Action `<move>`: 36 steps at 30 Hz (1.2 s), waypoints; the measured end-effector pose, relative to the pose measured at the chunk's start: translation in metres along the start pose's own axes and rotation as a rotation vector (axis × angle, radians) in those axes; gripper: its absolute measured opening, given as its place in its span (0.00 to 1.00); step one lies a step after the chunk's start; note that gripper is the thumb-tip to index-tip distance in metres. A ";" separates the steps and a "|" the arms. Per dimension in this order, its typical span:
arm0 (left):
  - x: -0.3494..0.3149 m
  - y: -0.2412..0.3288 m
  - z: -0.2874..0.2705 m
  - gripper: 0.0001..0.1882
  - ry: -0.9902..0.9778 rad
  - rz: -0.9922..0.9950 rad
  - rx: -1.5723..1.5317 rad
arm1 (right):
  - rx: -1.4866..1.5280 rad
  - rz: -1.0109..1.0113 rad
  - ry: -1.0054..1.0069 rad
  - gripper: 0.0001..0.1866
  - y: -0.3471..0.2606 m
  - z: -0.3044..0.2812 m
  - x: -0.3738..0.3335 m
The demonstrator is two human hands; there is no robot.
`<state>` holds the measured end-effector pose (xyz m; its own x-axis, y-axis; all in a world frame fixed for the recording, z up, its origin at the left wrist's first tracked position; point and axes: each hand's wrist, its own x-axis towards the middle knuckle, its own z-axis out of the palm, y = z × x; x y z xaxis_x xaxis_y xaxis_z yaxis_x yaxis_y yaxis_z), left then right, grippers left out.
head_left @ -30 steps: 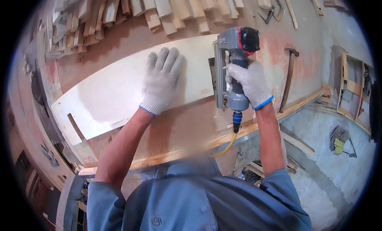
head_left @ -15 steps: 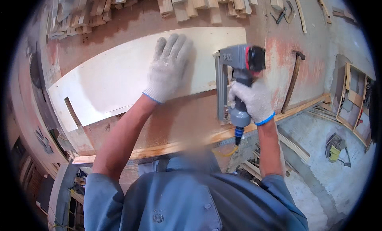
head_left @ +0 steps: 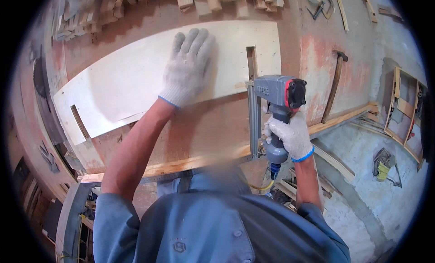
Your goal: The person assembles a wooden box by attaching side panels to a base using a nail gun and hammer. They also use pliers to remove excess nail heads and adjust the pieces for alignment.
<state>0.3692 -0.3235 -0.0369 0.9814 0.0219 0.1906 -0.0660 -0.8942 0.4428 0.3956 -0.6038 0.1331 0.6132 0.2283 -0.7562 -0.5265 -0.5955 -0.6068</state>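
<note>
A pale wooden panel (head_left: 122, 84) with a curved far edge lies on the workbench. It has a slot near each end. My left hand (head_left: 186, 66), in a white knitted glove, rests flat on the panel with its fingers stretched forward. In my gloved right hand (head_left: 292, 134) is a grey pneumatic nail gun (head_left: 274, 88), gripped round its handle. The gun's nose is by the panel's near edge, just below the right slot (head_left: 251, 61). A yellow air hose (head_left: 262, 188) hangs from the handle's end.
Stacked wood strips (head_left: 213, 1) lie along the bench's far side. A hammer (head_left: 336, 84) lies right of the panel, with a clamp (head_left: 322, 8) farther back. A wooden strip (head_left: 181, 165) edges the bench's near side. Wooden frames (head_left: 404, 110) stand at the right.
My right hand has drawn the nail gun back toward me, uncovering the panel's right slot. My left hand stays flat on the panel. The whole view has shifted slightly.
</note>
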 end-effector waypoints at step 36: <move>-0.170 -0.203 -0.158 0.28 0.083 -0.062 0.519 | -0.059 -0.050 0.089 0.14 0.011 0.156 -0.030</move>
<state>0.1875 -0.0749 -0.0203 0.9618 0.0983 0.2556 0.1103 -0.9933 -0.0330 0.2793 -0.4973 0.1112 0.6894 0.1911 -0.6987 -0.4595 -0.6302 -0.6258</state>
